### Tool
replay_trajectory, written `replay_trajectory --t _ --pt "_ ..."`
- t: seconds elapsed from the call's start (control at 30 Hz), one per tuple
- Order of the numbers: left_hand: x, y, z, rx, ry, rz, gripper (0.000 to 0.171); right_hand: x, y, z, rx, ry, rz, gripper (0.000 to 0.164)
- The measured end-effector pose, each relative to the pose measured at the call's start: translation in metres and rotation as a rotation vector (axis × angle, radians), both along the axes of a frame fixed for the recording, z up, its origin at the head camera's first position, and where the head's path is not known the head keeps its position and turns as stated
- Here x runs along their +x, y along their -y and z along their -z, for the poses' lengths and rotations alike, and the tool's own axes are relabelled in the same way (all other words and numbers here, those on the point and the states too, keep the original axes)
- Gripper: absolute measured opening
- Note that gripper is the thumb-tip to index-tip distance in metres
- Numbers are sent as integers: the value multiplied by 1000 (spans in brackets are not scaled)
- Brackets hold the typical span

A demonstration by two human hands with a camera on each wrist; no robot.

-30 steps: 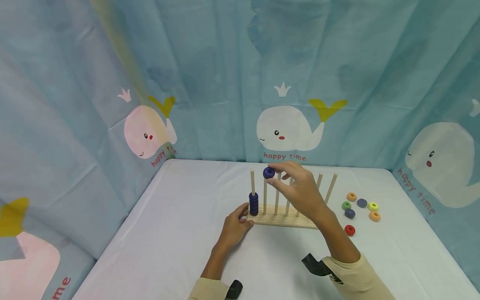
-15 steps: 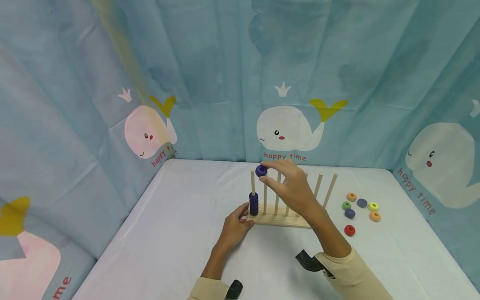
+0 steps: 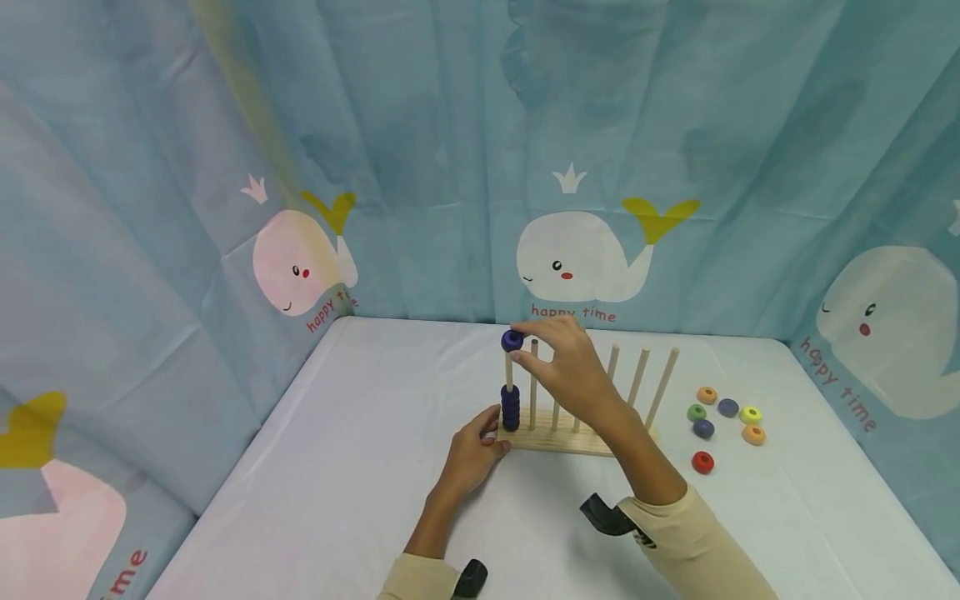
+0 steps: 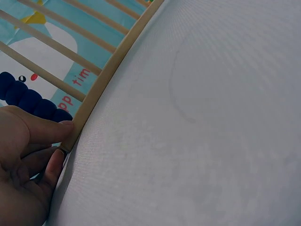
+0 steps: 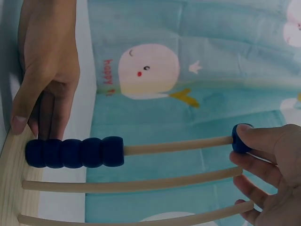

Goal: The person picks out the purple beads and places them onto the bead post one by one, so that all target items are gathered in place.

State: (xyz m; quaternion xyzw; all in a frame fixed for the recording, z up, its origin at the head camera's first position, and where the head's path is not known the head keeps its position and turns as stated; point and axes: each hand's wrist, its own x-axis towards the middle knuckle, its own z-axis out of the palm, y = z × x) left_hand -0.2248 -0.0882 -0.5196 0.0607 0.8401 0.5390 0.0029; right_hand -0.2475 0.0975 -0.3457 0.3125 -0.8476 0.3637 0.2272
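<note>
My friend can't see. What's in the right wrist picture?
The right hand pinches a blue bead at the tip of a wooden peg, with five blue beads at its bottom. The left hand holds the base; a whale-print curtain hangs behind.

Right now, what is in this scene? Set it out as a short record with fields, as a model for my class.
Left hand: grips the left end of the wooden base
Right hand: pinches a blue bead
Bead position: at the tip of the leftmost peg; whether threaded on, cannot tell
Stack: five blue beads, low on that peg
Loose, right of base: red bead, yellow bead, green bead, two orange beads, two bluish beads
Surface: white table
Backdrop: blue curtain with whales
</note>
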Motion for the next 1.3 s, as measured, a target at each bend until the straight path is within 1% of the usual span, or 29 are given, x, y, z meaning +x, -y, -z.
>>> replay_trajectory --t 0.27,0.5,0.73,1.0,1.13,1.3 --pt "0 0 0 6 -15 9 62 -2 5 0 -1 4 13 38" --pt "1 -1 0 -1 -7 7 63 -5 5 3 -6 35 14 39" --pt "1 -1 -1 0 -5 10 63 -4 2 5 -39 3 8 38" --pt "2 0 -3 12 -2 3 62 5 -6 1 -75 -24 15 36" --pt "2 0 -1 30 -15 9 62 11 -13 -1 -125 -62 26 35" --pt "2 0 0 35 -31 11 62 18 -24 -1 -186 -102 59 33"
